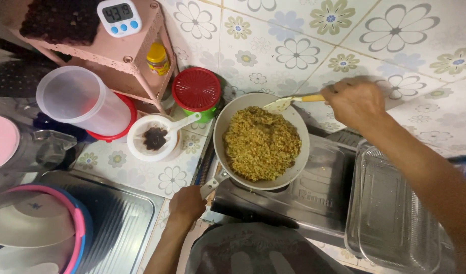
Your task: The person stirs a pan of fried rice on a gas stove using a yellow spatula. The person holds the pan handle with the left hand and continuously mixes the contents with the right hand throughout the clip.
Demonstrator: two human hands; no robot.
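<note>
Left hand (186, 204) is wrapped round the pan handle (211, 185), holding the pan (261, 141) on the stove (314, 195). Right hand (355, 101) is up at the far rim, fingers closed on the yellow handle of a spatula (290, 102), its pale blade tipped just over the edge of the pan, touching the rim near the food. The two hands are well apart, one at each side of the pan.

The pan is heaped with a yellowish, crumbly rice (262, 143), piled fairly evenly across the middle. To me this looks like the stirring stage: blade at the edge, pan gripped. The next stroke would want the left hand firm on that handle, since the heap sits close to the rim and could spill.

Counting outward: one pan, one spatula, one stove. Right of it, one clear glass dish (395, 223), nothing in it that I can see. Left of the pan, one small white bowl (153, 137) with something dark in it and a white spoon resting in it, one red-lidded green tub (196, 91), one clear plastic jug (83, 100) lying tilted. On the pink shelf (136, 56), one white timer (119, 16) and one small yellow jar (157, 58). Lower left, the sink (116, 223) with one pink-rimmed basin (35, 228).
</note>
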